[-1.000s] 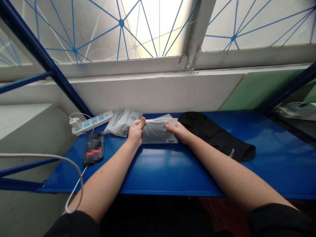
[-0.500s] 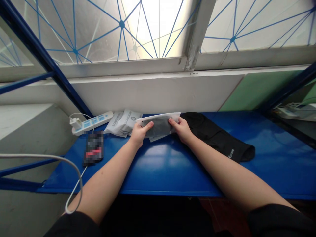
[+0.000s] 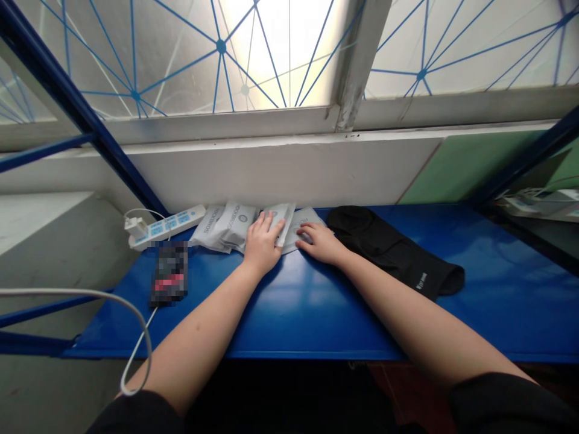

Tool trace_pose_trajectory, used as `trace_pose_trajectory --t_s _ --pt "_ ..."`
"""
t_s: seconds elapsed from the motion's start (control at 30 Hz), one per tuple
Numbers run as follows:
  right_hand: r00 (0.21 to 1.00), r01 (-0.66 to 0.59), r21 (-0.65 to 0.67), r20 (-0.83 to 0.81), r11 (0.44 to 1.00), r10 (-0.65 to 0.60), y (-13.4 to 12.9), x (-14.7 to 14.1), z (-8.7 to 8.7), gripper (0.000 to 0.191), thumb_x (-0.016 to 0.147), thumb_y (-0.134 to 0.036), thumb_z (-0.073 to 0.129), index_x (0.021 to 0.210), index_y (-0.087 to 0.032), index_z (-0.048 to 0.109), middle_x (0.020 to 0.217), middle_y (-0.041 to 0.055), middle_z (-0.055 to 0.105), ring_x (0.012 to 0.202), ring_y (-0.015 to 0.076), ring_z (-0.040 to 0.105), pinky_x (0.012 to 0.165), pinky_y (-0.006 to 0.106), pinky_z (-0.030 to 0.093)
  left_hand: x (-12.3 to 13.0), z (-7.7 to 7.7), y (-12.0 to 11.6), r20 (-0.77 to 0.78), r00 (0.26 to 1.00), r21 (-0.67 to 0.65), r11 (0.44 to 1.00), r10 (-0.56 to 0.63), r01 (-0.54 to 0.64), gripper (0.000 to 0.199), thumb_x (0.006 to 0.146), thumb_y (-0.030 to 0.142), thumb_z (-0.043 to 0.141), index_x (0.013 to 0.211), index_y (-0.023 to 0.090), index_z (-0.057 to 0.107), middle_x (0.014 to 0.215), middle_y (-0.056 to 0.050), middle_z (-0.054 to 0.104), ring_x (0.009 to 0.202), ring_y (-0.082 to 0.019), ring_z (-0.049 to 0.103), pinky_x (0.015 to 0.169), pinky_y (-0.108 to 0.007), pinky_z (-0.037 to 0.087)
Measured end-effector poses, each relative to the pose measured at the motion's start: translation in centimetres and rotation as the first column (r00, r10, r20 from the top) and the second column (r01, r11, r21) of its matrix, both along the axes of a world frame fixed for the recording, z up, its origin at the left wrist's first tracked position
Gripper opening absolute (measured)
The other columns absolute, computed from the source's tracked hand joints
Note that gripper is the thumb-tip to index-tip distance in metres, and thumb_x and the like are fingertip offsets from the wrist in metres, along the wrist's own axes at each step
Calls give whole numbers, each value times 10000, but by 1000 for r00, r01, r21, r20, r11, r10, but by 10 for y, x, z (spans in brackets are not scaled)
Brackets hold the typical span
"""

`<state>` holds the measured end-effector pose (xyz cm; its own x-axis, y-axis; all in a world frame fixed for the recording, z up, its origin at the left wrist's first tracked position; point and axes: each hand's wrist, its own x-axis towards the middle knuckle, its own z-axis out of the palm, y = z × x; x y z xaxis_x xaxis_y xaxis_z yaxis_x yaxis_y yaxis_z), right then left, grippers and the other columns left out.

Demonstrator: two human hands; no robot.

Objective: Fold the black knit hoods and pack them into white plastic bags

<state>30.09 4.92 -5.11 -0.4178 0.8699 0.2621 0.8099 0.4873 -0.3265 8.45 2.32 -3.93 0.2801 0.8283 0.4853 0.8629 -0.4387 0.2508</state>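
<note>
Flat plastic packets [image 3: 230,226] fanned under left hand [image 3: 263,246], right hand [image 3: 319,243].

The person wears 2 plain, loose black short sleeves, the left sleeve [image 3: 136,413] and the right sleeve [image 3: 497,402], with the left forearm [image 3: 199,343] and right forearm [image 3: 420,319] bare below them, as are the left hand [image 3: 262,247] and right hand [image 3: 320,243].

A blue shelf [image 3: 316,313] holds pouches [image 3: 221,228], black sock [image 3: 389,247] and power strip [image 3: 165,226].
</note>
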Motion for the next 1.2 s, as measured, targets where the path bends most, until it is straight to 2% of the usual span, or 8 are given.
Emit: trace_pose_trajectory --t_s 0.2,0.47,0.73,0.87,0.97,1.1,1.2 --pt "999 50 10 20 999 -50 2 -1 1 353 954 -380 580 1218 -180 700 1387 142 615 1298 294 557 1105 415 416 8 3 -8 -130 991 -21 999 30 -33 598 836 215 593 1433 243 565 1592 -136 404 1465 -378 328 1163 -537 289" --pt "999 41 14 33 999 -41 5 1 -3 371 957 -365 570 1231 -151 702 1395 157 609 1300 306 556 1113 426 413 5 12 -10 -135 981 9 990 137 -137 568 882 258 542 1449 235 545 1545 -141 467 1337 -365 431 1075 -521 361" --pt "999 48 2 18 999 -48 6 1 -5 368 953 -363 569 1239 -168 694 1402 147 603 1310 300 545 1119 428 407 19 2 -13 -122 979 34 987 162 -159 580 894 406 562 1440 212 555 1565 -167 433 1413 -416 353 1118 -574 294" --pt "999 40 4 21 999 -40 6 1 -5 363 954 -364 569 1234 -170 694 1399 147 605 1309 300 545 1118 429 405 16 -3 -11 -125 986 9 994 113 -113 619 884 428 582 1462 212 534 1610 -168 361 1482 -433 248 1174 -619 185" --pt "999 33 14 23 999 -34 5 1 -5 356 954 -364 570 1226 -171 695 1395 149 608 1302 301 549 1113 432 408 13 -2 -11 -120 991 -16 998 62 -64 626 863 435 617 1448 222 548 1632 -165 315 1510 -441 179 1184 -656 116" --pt "999 44 6 15 999 -44 6 1 -5 356 953 -365 570 1225 -172 693 1392 146 608 1293 306 551 1102 440 414 13 4 -15 -129 990 8 999 -50 52 511 900 456 587 1361 237 622 1613 -148 360 1525 -396 174 1199 -639 104" --pt "999 35 4 9 999 -35 6 1 -5 356 956 -362 568 1234 -175 689 1386 146 611 1290 301 551 1098 439 414 17 4 -18 -145 983 1 994 -111 113 366 931 376 549 1243 247 688 1564 -128 442 1518 -370 216 1200 -629 124"
